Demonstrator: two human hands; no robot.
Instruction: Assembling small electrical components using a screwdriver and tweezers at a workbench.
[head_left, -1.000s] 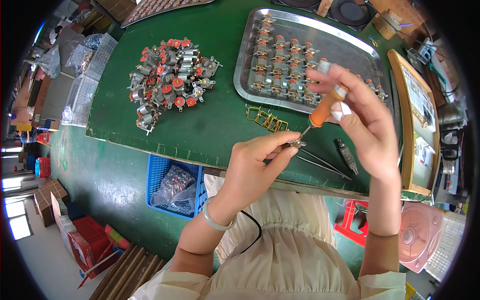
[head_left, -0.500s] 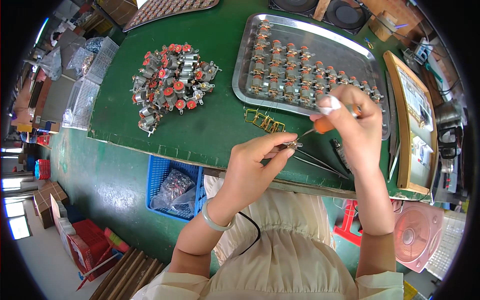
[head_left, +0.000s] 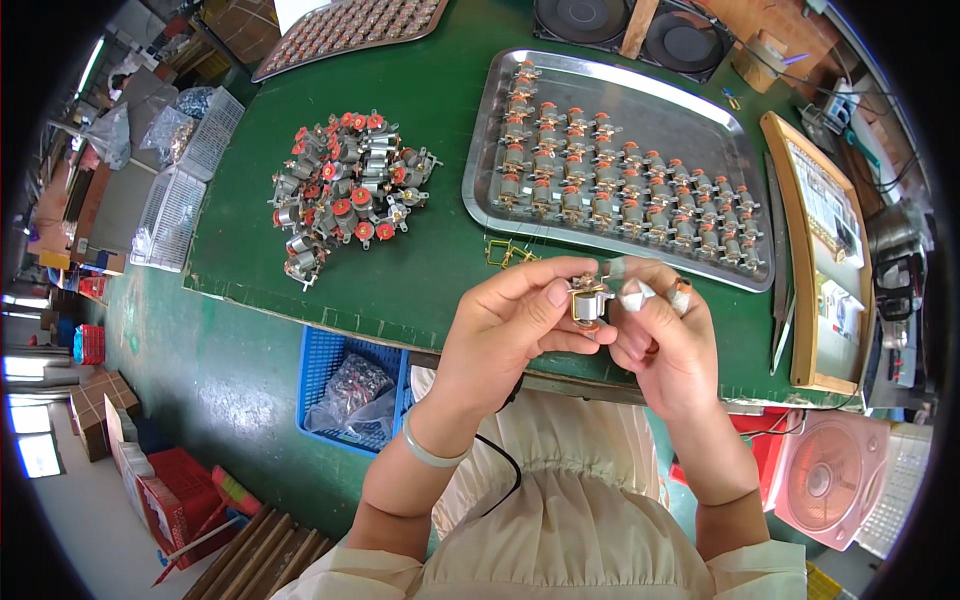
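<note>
My left hand (head_left: 492, 332) grips a small silver motor (head_left: 588, 306) upright between thumb and fingers, just over the table's near edge. A thin brass-coloured wire frame sits round the motor. Close beside it, my right hand (head_left: 672, 348) is closed on a screwdriver (head_left: 680, 294). Only the orange handle end shows; its shaft is hidden by the fingers. White tape wraps one right fingertip. Beyond the hands lie several loose brass wire frames (head_left: 508, 252). A metal tray (head_left: 680, 108) holds rows of similar motors with orange tops.
A heap of loose motors (head_left: 345, 195) with red tops lies left on the green table (head_left: 240, 200). Another filled tray (head_left: 350, 38) stands at the back left. A wooden-framed case (head_left: 800, 240) borders the right side. Below the edge sits a blue crate (head_left: 325, 375).
My right hand has come down and left, tucking the screwdriver into the palm. My left hand has turned the motor upright, so its body now shows.
</note>
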